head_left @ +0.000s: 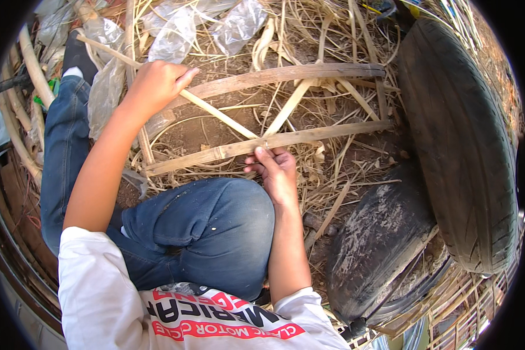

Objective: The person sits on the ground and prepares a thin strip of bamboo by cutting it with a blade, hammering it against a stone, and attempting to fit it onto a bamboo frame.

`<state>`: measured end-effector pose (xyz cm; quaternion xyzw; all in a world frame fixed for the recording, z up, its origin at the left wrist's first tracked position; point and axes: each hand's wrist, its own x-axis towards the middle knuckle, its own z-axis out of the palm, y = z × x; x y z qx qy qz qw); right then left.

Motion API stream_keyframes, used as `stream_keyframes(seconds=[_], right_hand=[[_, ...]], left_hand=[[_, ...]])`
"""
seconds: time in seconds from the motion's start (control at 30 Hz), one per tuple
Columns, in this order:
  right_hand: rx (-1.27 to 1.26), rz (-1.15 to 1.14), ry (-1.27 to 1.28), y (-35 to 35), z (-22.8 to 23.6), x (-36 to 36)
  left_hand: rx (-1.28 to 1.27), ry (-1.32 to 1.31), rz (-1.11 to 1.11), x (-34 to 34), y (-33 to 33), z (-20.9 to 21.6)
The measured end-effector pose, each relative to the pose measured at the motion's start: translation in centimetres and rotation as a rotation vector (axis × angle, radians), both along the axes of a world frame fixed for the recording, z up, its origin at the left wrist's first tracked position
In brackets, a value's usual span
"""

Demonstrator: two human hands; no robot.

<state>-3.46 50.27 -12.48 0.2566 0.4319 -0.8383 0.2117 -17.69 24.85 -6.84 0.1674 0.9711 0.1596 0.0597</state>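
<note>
My left hand is closed round a pale bamboo strip, its thumb pointing right. The strip slants from the upper left down to the nearer of two long bamboo slats. My right hand pinches that nearer slat from below, thumb at the spot where the strip meets it. The farther slat runs roughly alongside. Another pale strip slants between the two slats, and a thin crosspiece stands at their right end.
A worn black tyre stands at the right, with a second, dusty tyre nearer me. Clear plastic bags lie at the far left. Bamboo shavings litter the ground. My bent knee is close below the slats.
</note>
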Motion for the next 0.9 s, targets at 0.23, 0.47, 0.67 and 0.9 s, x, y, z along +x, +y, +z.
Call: stream_keyframes(seconds=[0.23,0.47,0.67,0.9], right_hand=[[-0.001,-0.009,0.029,0.45,0.08,-0.14],[-0.011,-0.022,0.021,0.39,0.09,-0.14],[0.002,-0.008,0.019,0.2,-0.3,0.1],[0.007,0.003,0.03,0.28,-0.36,0.05]], left_hand=[[0.021,0.011,-0.029,-0.48,0.1,-0.13],[0.005,-0.026,0.003,-0.31,0.07,-0.24],[0.032,-0.007,-0.013,-0.17,-0.24,-0.5],[0.046,0.022,-0.026,-0.2,-0.14,-0.47]])
